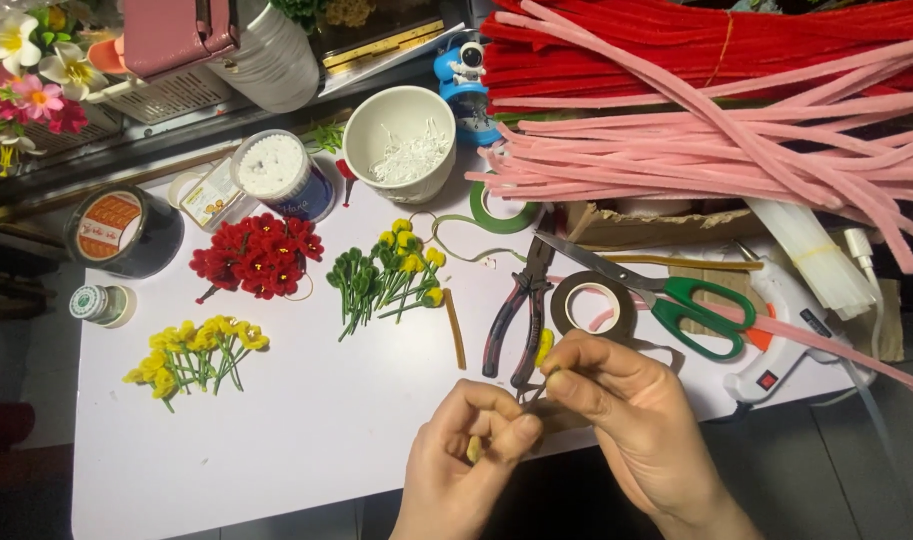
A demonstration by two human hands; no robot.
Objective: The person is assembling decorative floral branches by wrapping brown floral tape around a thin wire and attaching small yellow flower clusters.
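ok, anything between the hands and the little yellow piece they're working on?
Nothing visible. The left hand already pinches the yellow piece between its fingertips, and the right hand grips the thin stem rising from it. The pliers lie on the table just beyond the hands, not between them.

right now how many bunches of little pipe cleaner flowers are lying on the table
3: a red bunch upper left, a yellow bunch lower left, a yellow-and-green bunch at centre. More may be hidden.

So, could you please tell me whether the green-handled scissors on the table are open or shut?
Open. The scissors lie flat with the blades spread apart toward the pliers, and the two green handle loops sit apart too.
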